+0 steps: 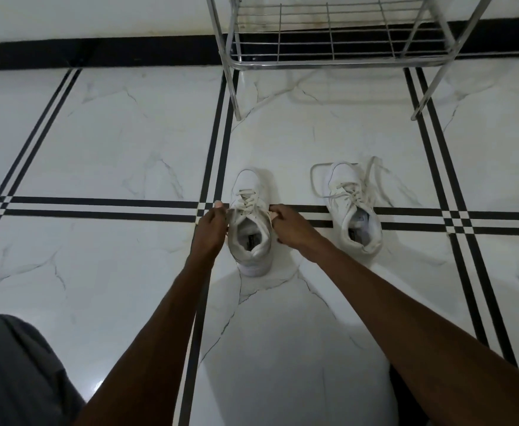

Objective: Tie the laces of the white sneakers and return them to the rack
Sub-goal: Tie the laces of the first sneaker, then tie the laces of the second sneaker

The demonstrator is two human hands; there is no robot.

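Outstretched left hand [211,221] and right hand [289,222] pinch sneaker [252,216] laces.

surface: white marble-look tiled floor [129,133] with black double stripes | standing on it: two white lace-up sneakers, left one [249,192], right one [348,192] lying with laces loose | chrome wire rack [328,61] standing beyond

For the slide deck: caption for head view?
Both hands, left hand and right hand, grip laces of near white sneaker; second white sneaker unlaced.
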